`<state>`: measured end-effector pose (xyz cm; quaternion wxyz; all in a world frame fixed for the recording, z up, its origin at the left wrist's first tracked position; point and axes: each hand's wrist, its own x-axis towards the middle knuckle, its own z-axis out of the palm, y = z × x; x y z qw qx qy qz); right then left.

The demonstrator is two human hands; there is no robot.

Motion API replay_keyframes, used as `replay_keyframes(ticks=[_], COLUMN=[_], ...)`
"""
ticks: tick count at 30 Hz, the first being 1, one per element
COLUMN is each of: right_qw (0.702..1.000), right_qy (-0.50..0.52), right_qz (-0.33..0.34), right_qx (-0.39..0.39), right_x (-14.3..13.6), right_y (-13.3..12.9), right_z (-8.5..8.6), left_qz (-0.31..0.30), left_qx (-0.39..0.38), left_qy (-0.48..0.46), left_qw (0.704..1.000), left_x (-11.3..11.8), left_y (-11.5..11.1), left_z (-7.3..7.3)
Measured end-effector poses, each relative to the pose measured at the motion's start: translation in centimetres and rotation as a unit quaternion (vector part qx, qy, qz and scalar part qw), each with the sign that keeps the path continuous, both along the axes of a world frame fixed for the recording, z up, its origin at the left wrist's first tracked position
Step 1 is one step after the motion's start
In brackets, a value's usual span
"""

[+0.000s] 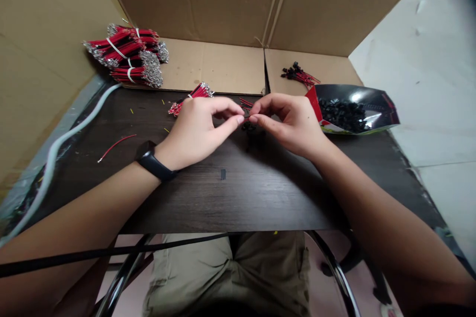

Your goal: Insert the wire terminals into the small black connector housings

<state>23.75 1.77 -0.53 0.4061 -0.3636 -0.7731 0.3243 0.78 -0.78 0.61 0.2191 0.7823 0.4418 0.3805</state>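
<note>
My left hand (203, 126), with a black band on its wrist, pinches thumb against fingers over the middle of the dark table. Facing it, my right hand (288, 121) is closed in a similar pinch. A short bit of red wire (247, 118) shows between the two sets of fingertips; the rest of it is hidden by the fingers. Just behind lie several loose red and black wires (245, 103). Small black pieces (248, 127) lie below the fingertips. A tied bundle of red and black wires (201, 91) with metal ends sits behind my left hand, partly covered.
Large tied wire bundles (128, 54) are stacked at the back left. An opened bag (379, 104) of black connectors stands on the right. Wires with black connectors (299, 74) lie on cardboard (211, 62). One red wire with a metal tip (116, 146) lies at left.
</note>
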Motion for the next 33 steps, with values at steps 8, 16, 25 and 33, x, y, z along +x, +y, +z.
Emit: replay_keyframes(ticks=[8, 16, 25, 33], right_qw=[0.994, 0.970, 0.976, 0.972], right_qy=[0.093, 0.175, 0.161, 0.176], right_qz=[-0.001, 0.018, -0.043, -0.044], right_qx=[-0.064, -0.167, -0.143, -0.149], right_x=[-0.8, -1.5, -1.6, -1.7], right_y=[-0.6, -1.1, -1.3, -1.3], right_z=[-0.1, -0.3, -0.6, -0.5], left_qz=[-0.042, -0.027, 0.024, 0.033], left_qx=[-0.111, -0.117, -0.122, -0.147], left_qy=[-0.148, -0.208, -0.190, -0.220], left_qw=[0.982, 0.971, 0.974, 0.964], left_x=[1.1, 1.6, 1.8, 1.9], left_y=[0.0, -0.3, -0.4, -0.6], left_z=[-1.9, -2.5, -2.2, -2.0])
